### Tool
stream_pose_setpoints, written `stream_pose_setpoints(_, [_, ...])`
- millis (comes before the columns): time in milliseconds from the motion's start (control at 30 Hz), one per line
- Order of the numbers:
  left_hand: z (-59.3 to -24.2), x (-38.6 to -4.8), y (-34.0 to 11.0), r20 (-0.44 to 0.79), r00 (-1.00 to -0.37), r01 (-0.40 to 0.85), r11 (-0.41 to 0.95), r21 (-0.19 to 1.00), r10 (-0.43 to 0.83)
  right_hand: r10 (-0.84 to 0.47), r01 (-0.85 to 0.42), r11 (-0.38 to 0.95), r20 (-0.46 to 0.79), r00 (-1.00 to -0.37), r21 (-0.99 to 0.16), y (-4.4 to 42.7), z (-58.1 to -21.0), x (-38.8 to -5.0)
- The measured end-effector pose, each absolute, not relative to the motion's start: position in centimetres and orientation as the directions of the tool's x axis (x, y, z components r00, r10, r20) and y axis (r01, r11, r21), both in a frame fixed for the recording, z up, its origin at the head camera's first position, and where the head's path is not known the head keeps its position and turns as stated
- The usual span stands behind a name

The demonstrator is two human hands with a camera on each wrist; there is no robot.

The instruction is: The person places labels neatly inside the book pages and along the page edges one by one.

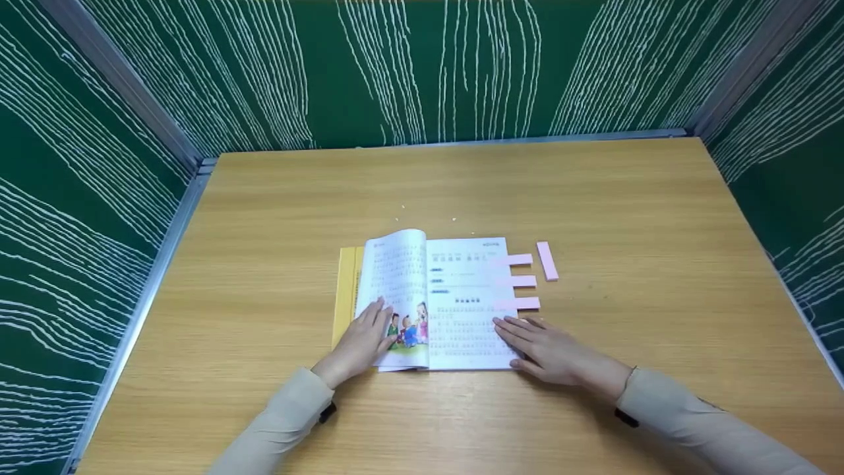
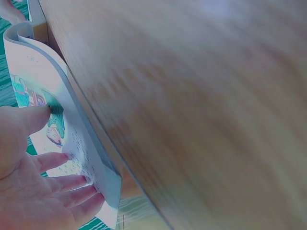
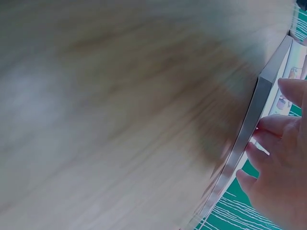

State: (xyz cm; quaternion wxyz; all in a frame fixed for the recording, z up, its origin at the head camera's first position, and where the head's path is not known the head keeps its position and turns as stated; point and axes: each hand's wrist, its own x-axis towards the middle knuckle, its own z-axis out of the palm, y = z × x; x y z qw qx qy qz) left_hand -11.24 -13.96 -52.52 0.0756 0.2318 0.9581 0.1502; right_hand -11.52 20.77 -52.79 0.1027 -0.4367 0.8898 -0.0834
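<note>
An open book (image 1: pixel 461 336) with printed text lies on the table, its left pages curving up, a coloured picture of figures at their lower part. My left hand (image 1: pixel 359 343) rests on the lower left page with fingers extended; the left wrist view shows the hand (image 2: pixel 48 191) with fingers spread over the page (image 2: pixel 45 62). On the lower right edge of the book lies my right hand (image 1: pixel 547 349), fingers extended; in the right wrist view the hand (image 3: pixel 283 158) is at the book's edge (image 3: pixel 244 129). Three pink strips (image 1: pixel 525 282) stick out from the right page.
A separate pink strip (image 1: pixel 547 261) lies right of the book. Part of a yellow cover (image 1: pixel 345 290) shows at the book's left. Small white bits (image 1: pixel 453 219) are scattered behind it. Green panels with white lines (image 1: pixel 488 72) stand around the wooden table (image 1: pixel 461 185).
</note>
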Motion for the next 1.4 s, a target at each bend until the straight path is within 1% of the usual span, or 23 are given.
stream_pose_setpoints(267, [-52.5, -11.3, -13.9, -0.094, -0.886, 0.402, 0.854, 0.329, 0.453, -0.8, -0.767, 0.586, -0.039, -0.598, -0.26, 20.8, -53.1, -11.3])
stream_pose_setpoints(467, [-52.5, -11.3, -14.0, -0.111, -0.889, 0.388, 0.859, 0.334, 0.445, -0.789, -0.744, 0.6, -0.069, -0.61, -0.294, 20.7, -52.8, -11.3])
stream_pose_setpoints(600, [-52.6, -11.3, -14.0, -0.093, -0.889, 0.396, 0.855, 0.335, 0.449, -0.788, -0.731, 0.602, -0.093, -0.608, -0.321, 20.7, -52.3, -11.5])
stream_pose_setpoints(767, [-52.6, -11.3, -14.0, -0.064, -0.887, 0.413, 0.846, 0.337, 0.458, -0.805, -0.742, 0.573, -0.069, -0.589, -0.349, 20.5, -51.5, -12.2])
stream_pose_setpoints(833, [-52.6, -11.3, -14.0, -0.074, -0.888, 0.405, 0.849, 0.338, 0.453, -0.81, -0.741, 0.559, -0.053, -0.584, -0.373, 20.5, -51.2, -12.5])
stream_pose_setpoints(967, [-52.6, -11.3, -14.0, -0.094, -0.891, 0.391, 0.855, 0.34, 0.444, -0.805, -0.711, 0.555, -0.063, -0.59, -0.432, 20.3, -50.7, -13.2])
stream_pose_setpoints(1100, [-52.5, -11.3, -14.0, -0.102, -0.892, 0.384, 0.859, 0.339, 0.439, -0.769, -0.621, 0.58, -0.103, -0.631, -0.527, 20.2, -50.2, -13.9])
stream_pose_setpoints(1300, [-52.4, -11.3, -13.9, -0.113, -0.893, 0.378, 0.862, 0.338, 0.436, -0.658, -0.409, 0.595, -0.127, -0.743, -0.692, 20.6, -49.5, -15.6])
stream_pose_setpoints(1400, [-52.4, -11.3, -13.9, -0.114, -0.892, 0.379, 0.861, 0.338, 0.437, -0.616, -0.37, 0.6, -0.115, -0.779, -0.709, 21.0, -49.1, -16.8])
